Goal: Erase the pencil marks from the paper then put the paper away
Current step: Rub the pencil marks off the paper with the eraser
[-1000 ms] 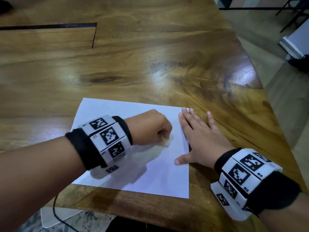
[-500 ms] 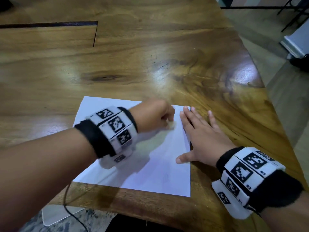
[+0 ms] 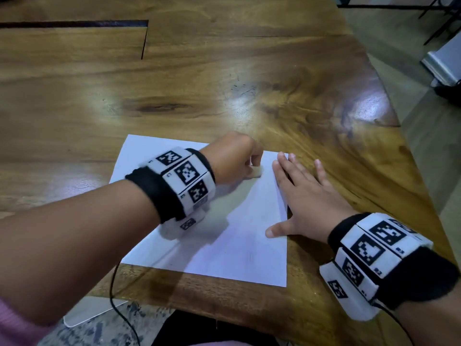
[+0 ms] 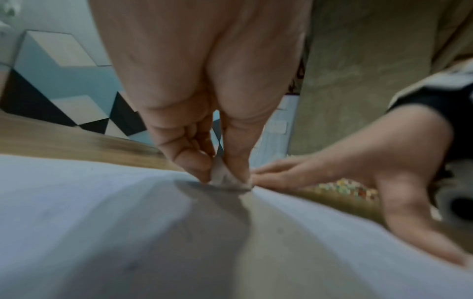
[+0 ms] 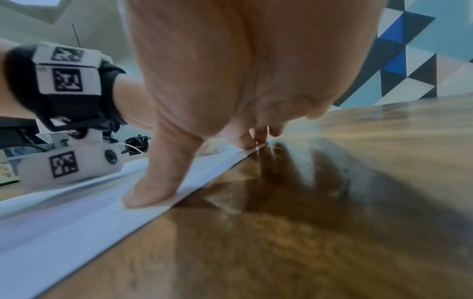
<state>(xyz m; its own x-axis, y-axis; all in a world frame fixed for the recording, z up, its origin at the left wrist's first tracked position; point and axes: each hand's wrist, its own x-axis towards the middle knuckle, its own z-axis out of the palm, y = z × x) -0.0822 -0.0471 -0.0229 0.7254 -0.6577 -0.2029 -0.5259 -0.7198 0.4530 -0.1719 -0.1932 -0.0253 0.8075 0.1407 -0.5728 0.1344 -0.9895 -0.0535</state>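
eraser (image 4: 225,178) mostly hidden between pinching fingers of left hand (image 3: 234,158); shape blurred. paper (image 3: 224,245) partly covered by left forearm, near part blurred in left wrist view. pencil marks too faint to read.

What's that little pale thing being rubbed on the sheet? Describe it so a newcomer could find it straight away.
Start at the wooden table and find the white paper near its front edge. Near the sheet's far right corner the left hand pinches a small pale eraser against the paper. It is the only loose item on the sheet, beside the flat right hand that rests on the edge.
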